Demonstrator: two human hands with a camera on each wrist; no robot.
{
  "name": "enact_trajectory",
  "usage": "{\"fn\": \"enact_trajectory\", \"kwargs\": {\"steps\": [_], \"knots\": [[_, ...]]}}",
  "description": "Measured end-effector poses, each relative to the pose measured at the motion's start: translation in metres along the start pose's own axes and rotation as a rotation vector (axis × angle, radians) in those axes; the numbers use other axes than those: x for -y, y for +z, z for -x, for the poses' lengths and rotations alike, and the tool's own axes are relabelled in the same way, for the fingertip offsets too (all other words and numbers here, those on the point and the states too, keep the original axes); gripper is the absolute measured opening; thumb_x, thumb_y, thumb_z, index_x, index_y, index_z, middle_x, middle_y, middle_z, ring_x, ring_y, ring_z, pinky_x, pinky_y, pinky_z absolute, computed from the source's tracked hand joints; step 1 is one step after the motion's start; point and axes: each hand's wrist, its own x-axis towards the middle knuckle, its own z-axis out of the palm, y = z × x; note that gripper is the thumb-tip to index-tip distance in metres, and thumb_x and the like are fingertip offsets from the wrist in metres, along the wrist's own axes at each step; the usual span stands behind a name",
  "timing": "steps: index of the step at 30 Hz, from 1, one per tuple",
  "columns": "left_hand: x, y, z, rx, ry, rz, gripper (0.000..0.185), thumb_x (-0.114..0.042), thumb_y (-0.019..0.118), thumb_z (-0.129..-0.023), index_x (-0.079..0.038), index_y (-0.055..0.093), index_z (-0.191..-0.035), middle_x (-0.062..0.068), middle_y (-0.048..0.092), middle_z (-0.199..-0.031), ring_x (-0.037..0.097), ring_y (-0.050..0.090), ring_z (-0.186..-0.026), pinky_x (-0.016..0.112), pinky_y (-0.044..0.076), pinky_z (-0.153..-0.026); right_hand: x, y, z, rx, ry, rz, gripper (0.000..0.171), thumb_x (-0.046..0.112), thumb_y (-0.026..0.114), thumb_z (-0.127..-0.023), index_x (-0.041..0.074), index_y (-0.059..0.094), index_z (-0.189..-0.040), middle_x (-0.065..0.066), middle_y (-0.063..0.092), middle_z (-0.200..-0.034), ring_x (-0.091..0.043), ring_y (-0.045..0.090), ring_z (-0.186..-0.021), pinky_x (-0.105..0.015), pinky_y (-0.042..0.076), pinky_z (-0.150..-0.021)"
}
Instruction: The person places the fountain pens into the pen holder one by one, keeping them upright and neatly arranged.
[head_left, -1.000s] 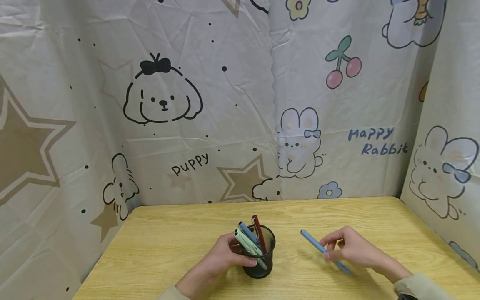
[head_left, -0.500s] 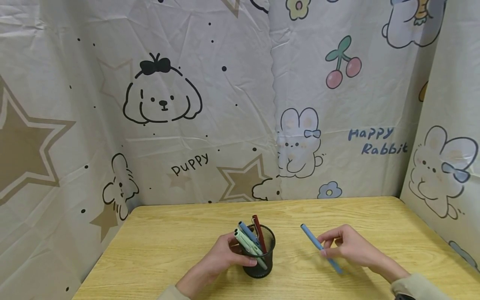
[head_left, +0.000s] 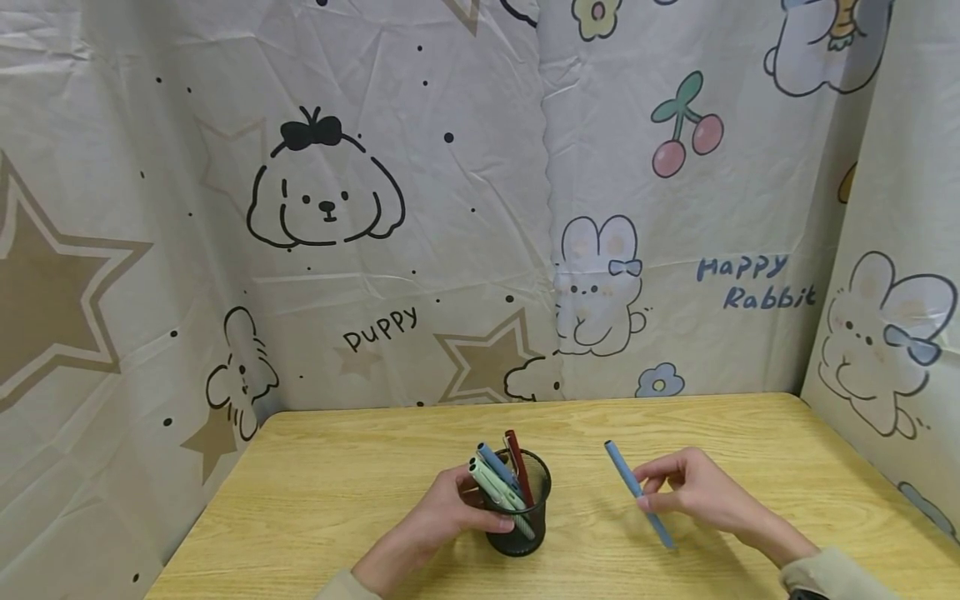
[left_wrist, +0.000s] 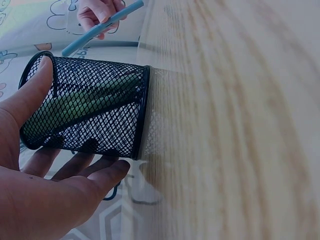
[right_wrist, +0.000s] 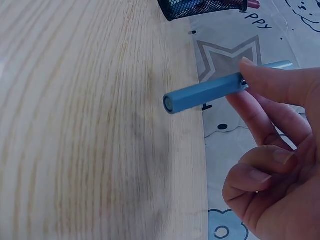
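Note:
A black mesh pen cup (head_left: 520, 508) stands on the wooden table (head_left: 337, 492) and holds a green, a blue and a dark red pen. My left hand (head_left: 450, 521) grips the cup, thumb on its front and fingers behind; the left wrist view shows the cup (left_wrist: 90, 107) with the green pens inside. My right hand (head_left: 686, 492) pinches a light blue pen (head_left: 637, 493) near its middle, tilted above the table to the cup's right. In the right wrist view the blue pen (right_wrist: 210, 92) sits between thumb and fingers, with the cup (right_wrist: 200, 7) at the top edge.
Cartoon-printed cloth (head_left: 450, 208) hangs behind the table and along its right side (head_left: 885, 333). Bare wood lies around the cup and toward the far edge.
My right hand has turned the blue pen steeper and lifted it slightly, drawing its lower end in toward the cup. The left hand and the cup have stayed still.

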Motion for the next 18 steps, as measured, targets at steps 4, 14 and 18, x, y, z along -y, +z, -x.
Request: {"fn": "enact_trajectory", "kwargs": {"steps": [4,14,18], "knots": [[0.0,0.0,0.0,-0.002,-0.002,-0.006,0.054,0.001,0.091,-0.078,-0.003,0.069,-0.128,0.009,0.072,-0.121,0.026,0.068,-0.113,0.038,0.055,-0.097,0.002,0.0,-0.001,-0.015,0.004,0.006,0.034,0.013,0.086,-0.087,-0.004,0.077,-0.115,-0.007,0.072,-0.088,-0.013,0.044,-0.067,-0.026,0.032,-0.059],[0.0,0.0,0.0,-0.001,-0.008,-0.008,0.053,0.002,0.09,-0.079,-0.004,0.069,-0.128,0.009,0.072,-0.121,0.026,0.068,-0.114,0.038,0.055,-0.097,0.007,0.001,0.0,-0.038,-0.008,-0.009,0.04,0.012,0.085,-0.088,-0.008,0.075,-0.121,-0.006,0.074,-0.092,-0.017,0.052,-0.078,-0.025,0.036,-0.065],[0.0,0.0,0.0,-0.003,-0.012,-0.009,0.054,0.002,0.09,-0.079,-0.004,0.069,-0.129,0.008,0.072,-0.122,0.026,0.068,-0.114,0.038,0.055,-0.098,0.011,0.0,0.001,-0.036,0.0,-0.017,0.044,0.013,0.084,-0.089,-0.011,0.072,-0.124,-0.006,0.076,-0.095,-0.02,0.058,-0.087,-0.025,0.041,-0.069]]}}
